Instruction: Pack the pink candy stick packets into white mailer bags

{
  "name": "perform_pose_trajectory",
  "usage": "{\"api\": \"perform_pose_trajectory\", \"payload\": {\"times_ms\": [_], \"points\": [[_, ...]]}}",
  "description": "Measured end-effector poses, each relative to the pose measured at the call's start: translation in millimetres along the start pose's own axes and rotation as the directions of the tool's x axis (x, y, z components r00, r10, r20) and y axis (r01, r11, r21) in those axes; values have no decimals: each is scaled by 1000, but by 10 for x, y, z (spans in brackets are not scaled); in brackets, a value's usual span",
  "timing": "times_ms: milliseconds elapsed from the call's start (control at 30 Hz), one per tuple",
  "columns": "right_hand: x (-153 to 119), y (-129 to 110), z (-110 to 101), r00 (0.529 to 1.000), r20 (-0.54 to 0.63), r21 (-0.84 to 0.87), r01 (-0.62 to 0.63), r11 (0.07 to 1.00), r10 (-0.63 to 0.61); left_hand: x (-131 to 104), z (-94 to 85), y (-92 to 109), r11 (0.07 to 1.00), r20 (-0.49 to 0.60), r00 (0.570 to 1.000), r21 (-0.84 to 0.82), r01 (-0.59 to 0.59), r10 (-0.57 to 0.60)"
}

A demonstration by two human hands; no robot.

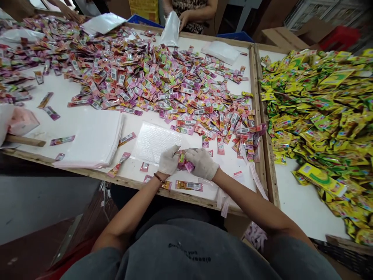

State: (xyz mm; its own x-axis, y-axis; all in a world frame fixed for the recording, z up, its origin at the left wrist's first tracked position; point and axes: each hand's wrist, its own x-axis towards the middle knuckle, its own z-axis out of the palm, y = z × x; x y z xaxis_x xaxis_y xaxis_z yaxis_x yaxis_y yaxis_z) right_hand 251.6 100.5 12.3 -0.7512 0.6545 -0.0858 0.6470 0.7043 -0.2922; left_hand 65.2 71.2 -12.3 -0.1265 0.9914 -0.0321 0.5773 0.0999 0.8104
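Both hands wear pale thin gloves and meet close to the table's front edge. My left hand (169,160) is closed on one side of a small bunch of pink and purple stick sachets (183,161). From the other side my right hand (202,163) grips the same bunch; the fingertips partly cover it. Just behind my left hand lies a flat clear bubble-wrap bag (154,140). An orange-and-pink sachet (189,185) rests in front of the hands, by the wooden edge. Beyond them spreads a large heap of similar sachets (140,74).
A stack of white plastic bags (90,136) lies left of the hands. A wooden divider (262,116) separates the sachets from a heap of yellow-green packets (320,97). Across the table, a person's hand (184,19) holds a silvery-white bag (171,30). Paper strips (253,171) hang at right.
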Motion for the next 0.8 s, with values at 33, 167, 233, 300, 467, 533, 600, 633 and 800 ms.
{"api": "perform_pose_trajectory", "payload": {"times_ms": [33,167,233,300,467,533,600,633,800], "points": [[21,43,-22,998,3,37,-70,997,70,-10,-31,19,996,23,1000,87,-15,13],[125,109,-107,953,55,104,-302,948,297,-14,-156,112,915,107,994,402,-29,-15],[164,29,-125,948,45,59,-316,947,314,6,-160,174,913,101,994,403,-68,29],[200,-91,-144,957,43,-16,-288,958,288,13,-110,245,919,70,990,370,-139,121],[339,-194,-251,942,179,-115,-266,957,284,-43,57,331,865,56,958,418,-278,282],[362,-112,-267,935,198,-70,-285,956,293,-40,78,293,832,68,966,496,-249,248],[326,-11,-234,945,166,45,-294,955,283,-14,79,236,812,72,983,555,-182,171],[290,30,-202,955,130,121,-282,952,267,-1,77,211,810,66,989,568,-144,129],[185,-1,-69,960,-22,229,-266,936,278,-11,97,248,862,53,992,492,-123,111]]}}
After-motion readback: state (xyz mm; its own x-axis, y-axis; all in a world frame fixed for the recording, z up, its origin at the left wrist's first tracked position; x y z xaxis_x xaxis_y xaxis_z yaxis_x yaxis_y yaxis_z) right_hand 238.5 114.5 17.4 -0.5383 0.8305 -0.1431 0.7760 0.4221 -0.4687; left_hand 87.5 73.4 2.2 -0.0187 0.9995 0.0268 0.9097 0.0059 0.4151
